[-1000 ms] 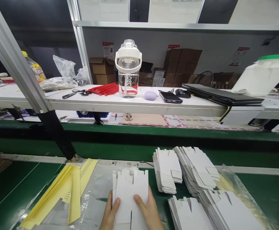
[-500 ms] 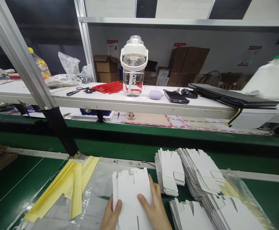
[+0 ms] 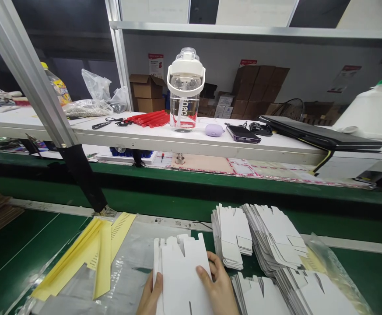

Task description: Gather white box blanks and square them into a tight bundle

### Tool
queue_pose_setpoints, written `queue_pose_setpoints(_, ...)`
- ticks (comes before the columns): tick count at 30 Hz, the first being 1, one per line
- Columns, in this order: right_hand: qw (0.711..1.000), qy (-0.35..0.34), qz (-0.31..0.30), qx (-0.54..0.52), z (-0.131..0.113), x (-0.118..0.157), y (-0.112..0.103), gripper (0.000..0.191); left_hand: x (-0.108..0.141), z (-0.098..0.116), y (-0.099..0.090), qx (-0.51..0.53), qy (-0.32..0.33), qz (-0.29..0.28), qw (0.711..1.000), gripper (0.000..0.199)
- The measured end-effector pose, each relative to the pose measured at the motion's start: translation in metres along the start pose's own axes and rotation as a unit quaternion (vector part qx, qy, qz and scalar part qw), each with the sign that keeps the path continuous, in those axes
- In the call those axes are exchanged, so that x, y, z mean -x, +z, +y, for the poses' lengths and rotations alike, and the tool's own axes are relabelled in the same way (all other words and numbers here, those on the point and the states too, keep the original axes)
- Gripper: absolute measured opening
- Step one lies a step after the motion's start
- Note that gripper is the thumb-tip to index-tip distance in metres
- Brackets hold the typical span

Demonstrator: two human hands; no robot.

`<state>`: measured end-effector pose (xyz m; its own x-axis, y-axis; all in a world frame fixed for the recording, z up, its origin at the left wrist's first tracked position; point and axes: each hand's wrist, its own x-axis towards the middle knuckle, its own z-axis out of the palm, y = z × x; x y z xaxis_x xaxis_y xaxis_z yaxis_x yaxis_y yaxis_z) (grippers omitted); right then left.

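At the bottom centre of the frame, the left hand point(image 3: 151, 295) and right hand point(image 3: 217, 286) pinch a flat white carton blank point(image 3: 182, 273) by its side edges, fingers curled over it, though the wrists are cut off by the frame edge. The grip looks light, so the blank could slide on the glossy plastic sheet point(image 3: 130, 258) beneath. It might also catch the stacked blanks point(image 3: 232, 234) just right of centre and skew them.

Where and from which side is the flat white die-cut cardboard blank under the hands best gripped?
Probably by its long plain side edges, from left and right at once, as the left hand and right hand do now. The flat white die-cut cardboard blank lies thin on the silver plastic sheet, and its far edge is cut into notched tabs that would likely bend if pinched.
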<state>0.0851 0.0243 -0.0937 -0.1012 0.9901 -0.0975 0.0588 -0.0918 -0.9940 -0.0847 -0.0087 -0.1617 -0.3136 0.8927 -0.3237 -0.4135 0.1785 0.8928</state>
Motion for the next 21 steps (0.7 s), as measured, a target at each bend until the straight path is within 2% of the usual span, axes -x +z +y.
queue_pose_setpoints(2, 0.993, 0.033, -0.044, -0.107, -0.005, -0.001, -0.008, 0.049, 0.005, 0.001, -0.005, -0.019, 0.0, 0.028, 0.999, 0.073)
queue_pose_setpoints(3, 0.986, 0.048, -0.036, -0.152, -0.011, -0.002, -0.015, 0.055, 0.008, 0.002, -0.008, -0.028, 0.007, 0.04, 0.999, 0.074)
queue_pose_setpoints(5, 0.978, 0.074, 0.04, -0.19, -0.026, -0.001, -0.032, 0.067, 0.013, 0.005, -0.011, -0.042, 0.028, 0.055, 0.997, 0.074)
queue_pose_setpoints(8, 0.978, 0.09, 0.166, -0.092, -0.053, 0.004, -0.058, 0.075, 0.015, 0.012, -0.007, -0.05, 0.034, 0.064, 0.996, 0.062)
queue_pose_setpoints(10, 0.975, 0.056, 0.215, 0.026, -0.065, 0.011, -0.062, 0.072, 0.013, 0.016, -0.001, -0.055, 0.026, 0.07, 0.996, 0.058)
queue_pose_setpoints(11, 0.969, 0.019, 0.232, 0.084, -0.067, 0.015, -0.058, 0.068, 0.013, 0.018, 0.002, -0.059, 0.023, 0.074, 0.995, 0.058)
queue_pose_setpoints(13, 0.95, -0.08, 0.24, 0.181, -0.06, 0.022, -0.034, 0.054, 0.013, 0.018, 0.007, -0.064, 0.022, 0.078, 0.995, 0.06)
queue_pose_setpoints(15, 0.935, -0.183, 0.192, 0.235, -0.043, 0.026, 0.001, 0.04, 0.016, 0.016, 0.009, -0.063, 0.033, 0.071, 0.995, 0.06)
queue_pose_setpoints(16, 0.934, -0.21, 0.152, 0.247, -0.032, 0.026, 0.02, 0.038, 0.018, 0.015, 0.01, -0.061, 0.044, 0.062, 0.995, 0.061)
queue_pose_setpoints(18, 0.943, -0.208, 0.067, 0.249, -0.011, 0.024, 0.051, 0.039, 0.021, 0.012, 0.012, -0.05, 0.064, 0.032, 0.996, 0.063)
queue_pose_setpoints(21, 0.961, -0.183, 0.032, 0.207, 0.008, 0.02, 0.071, 0.046, 0.021, 0.012, 0.014, -0.024, 0.08, -0.022, 0.996, 0.082)
